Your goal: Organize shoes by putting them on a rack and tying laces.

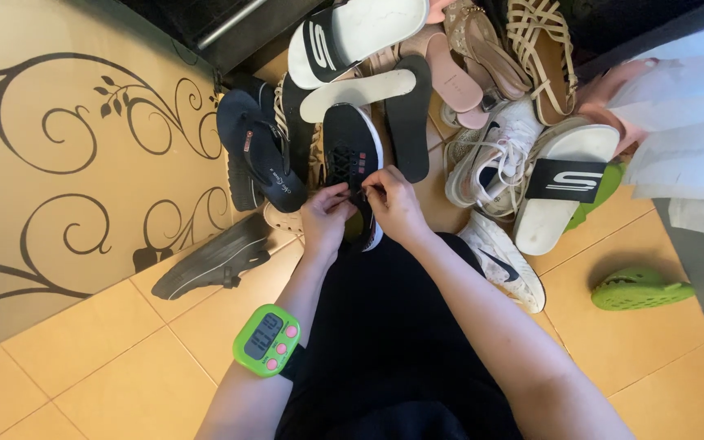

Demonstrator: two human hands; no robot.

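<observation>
Your left hand (324,218) and right hand (394,205) both pinch the laces of the black sneaker (352,159), amid a shoe pile on the tan tiled floor (107,358), beside a scroll-patterned wall (59,147).

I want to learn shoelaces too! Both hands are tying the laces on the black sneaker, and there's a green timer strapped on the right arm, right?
Almost. The head view shows the green timer strapped on the left arm, not the right. The rest holds: the left hand and right hand are both at the laces of the black sneaker.
</observation>
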